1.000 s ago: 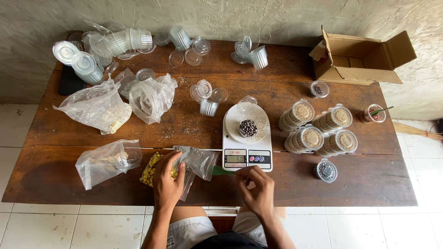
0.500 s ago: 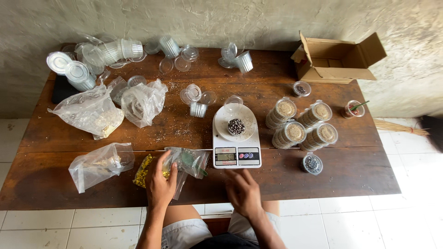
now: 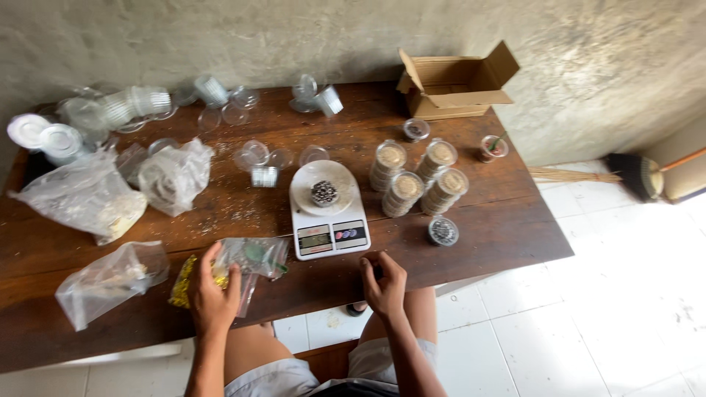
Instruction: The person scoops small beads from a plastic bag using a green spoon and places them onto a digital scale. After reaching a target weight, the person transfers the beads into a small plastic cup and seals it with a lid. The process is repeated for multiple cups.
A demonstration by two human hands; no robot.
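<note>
Brown wood of the worktop (image 3: 471, 242) carries everything, and the white scale (image 3: 327, 213) near its front edge serves as the landmark. Nearest, left of the scale, the left hand (image 3: 212, 294) rests on a small clear bag (image 3: 250, 257) with yellow and green contents, fingers curled down over it. Just in front of the scale, the right hand (image 3: 382, 283) sits at the worktop edge with fingers bent inward; whether they pinch anything I cannot tell. That bag lies close to the edge, so a careless tug could probably drag it off or spill its contents. On the scale's pan sits a small cup of dark bits (image 3: 323, 192); a knock from either wrist might tip it. Right of the scale, stacked filled cups (image 3: 415, 180) stand close together and could topple if bumped. Left and behind, loose plastic bags (image 3: 147, 180) and empty clear cups (image 3: 132, 103) crowd the worktop, and a sweeping arm could scatter them.
</note>
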